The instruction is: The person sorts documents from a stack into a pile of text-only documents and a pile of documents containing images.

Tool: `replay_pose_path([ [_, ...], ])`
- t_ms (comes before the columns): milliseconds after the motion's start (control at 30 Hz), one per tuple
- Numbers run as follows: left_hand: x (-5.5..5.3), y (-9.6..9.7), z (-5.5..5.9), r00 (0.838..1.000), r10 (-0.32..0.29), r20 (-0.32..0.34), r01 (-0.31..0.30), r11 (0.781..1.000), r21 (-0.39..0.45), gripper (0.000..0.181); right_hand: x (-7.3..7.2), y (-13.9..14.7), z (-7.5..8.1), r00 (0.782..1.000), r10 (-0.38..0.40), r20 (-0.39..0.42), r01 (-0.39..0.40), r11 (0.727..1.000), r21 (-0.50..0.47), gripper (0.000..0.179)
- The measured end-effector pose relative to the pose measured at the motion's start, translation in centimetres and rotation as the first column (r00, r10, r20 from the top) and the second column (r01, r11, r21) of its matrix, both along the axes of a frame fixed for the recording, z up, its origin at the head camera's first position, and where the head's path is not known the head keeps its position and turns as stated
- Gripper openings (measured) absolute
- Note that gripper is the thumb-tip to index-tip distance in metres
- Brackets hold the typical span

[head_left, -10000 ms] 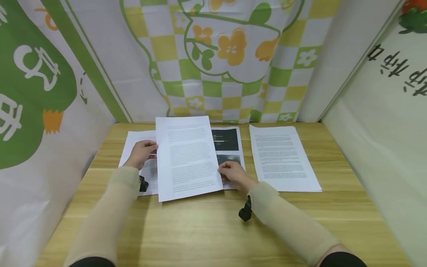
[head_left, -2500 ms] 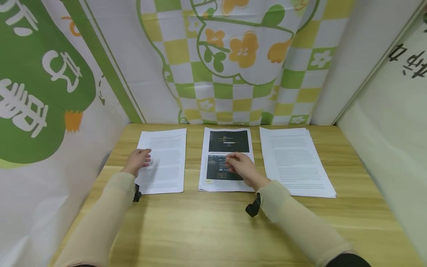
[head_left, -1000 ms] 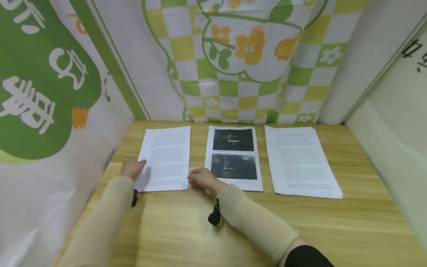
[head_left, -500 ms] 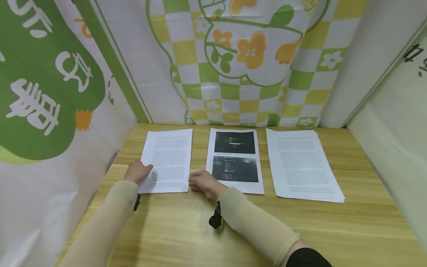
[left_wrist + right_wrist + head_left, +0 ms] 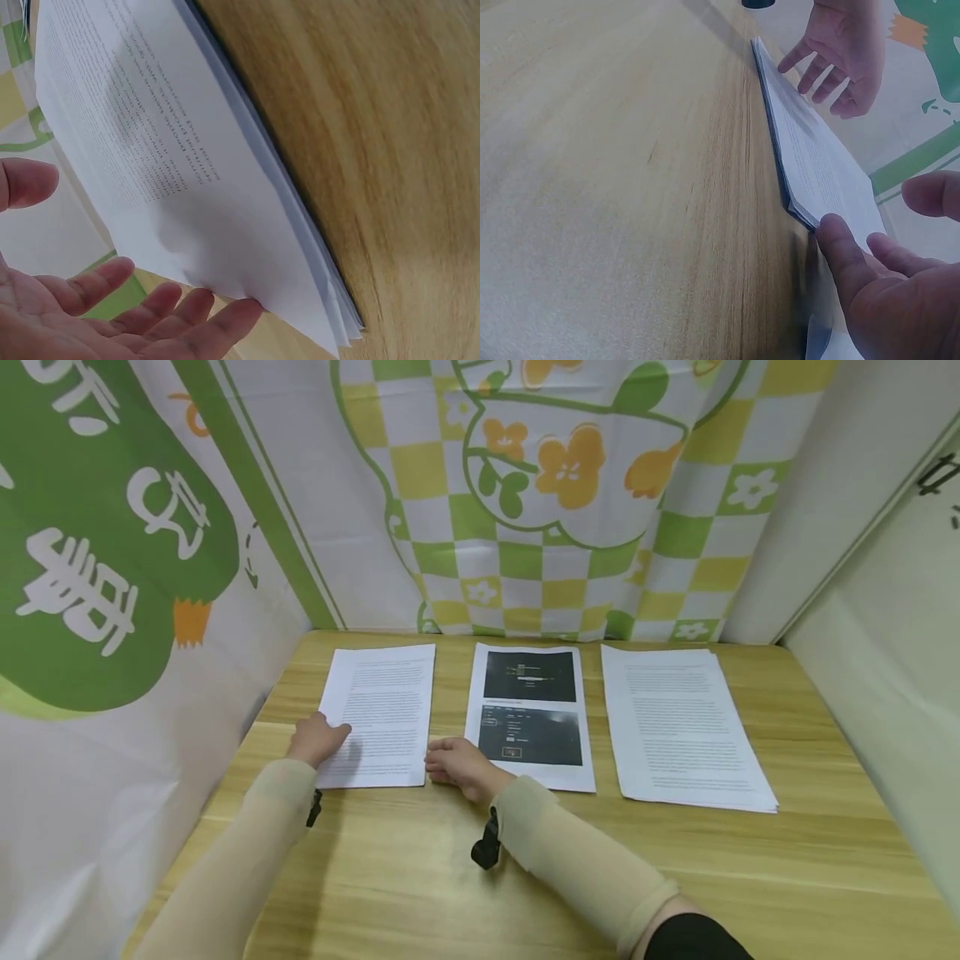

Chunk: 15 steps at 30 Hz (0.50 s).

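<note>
On the left lies a stack of printed paper [image 5: 386, 714], its layered sheet edges showing in the left wrist view. My left hand [image 5: 318, 739] is at the stack's left side, fingers straight with the tips along its edge [image 5: 247, 307] and the thumb raised over the top sheet. My right hand [image 5: 465, 768] stands at the opposite side, its fingertips right at the lower right edge of the same stack; in the right wrist view the thumb is held apart from the fingers [image 5: 840, 244]. Neither hand grips a sheet.
A middle stack [image 5: 532, 777], with two dark pictures on its top sheet, lies just beyond my right hand. Farther right is another text stack [image 5: 686, 727], its sheets slightly fanned. The wooden table [image 5: 420, 877] meets a patterned curtain [image 5: 517, 560] at the back.
The text sheet both hands held ten seconds ago is out of them. My right hand has moved left from over the middle stack to the left stack's edge; my left hand shifted slightly.
</note>
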<state>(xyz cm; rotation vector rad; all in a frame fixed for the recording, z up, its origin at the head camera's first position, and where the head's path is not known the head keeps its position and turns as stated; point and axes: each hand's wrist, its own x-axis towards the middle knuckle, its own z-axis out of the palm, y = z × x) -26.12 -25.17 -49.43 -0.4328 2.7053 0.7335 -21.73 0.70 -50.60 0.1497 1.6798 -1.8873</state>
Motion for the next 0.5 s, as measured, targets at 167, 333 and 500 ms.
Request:
replay_pose_path([
  [167, -0.1, -0.35, 0.03, 1.0, 0.01, 0.01, -0.011, 1.0, 0.023, 0.076, -0.06, -0.17, 0.07, 1.0, -0.003, 0.0, 0.003, 1.0, -0.015, 0.038],
  [333, 0.05, -0.34, 0.33, 1.0, 0.017, 0.007, -0.017, 1.0, 0.022, 0.075, -0.07, -0.48, -0.04, 1.0, -0.026, -0.018, 0.025, 0.999, -0.038, 0.045],
  [500, 0.3, -0.08, 0.64, 1.0, 0.015, 0.005, -0.015, 0.999, 0.039, 0.074, -0.05, -0.86, -0.58, 0.995, -0.088, -0.052, 0.088, 0.996, -0.014, 0.046],
])
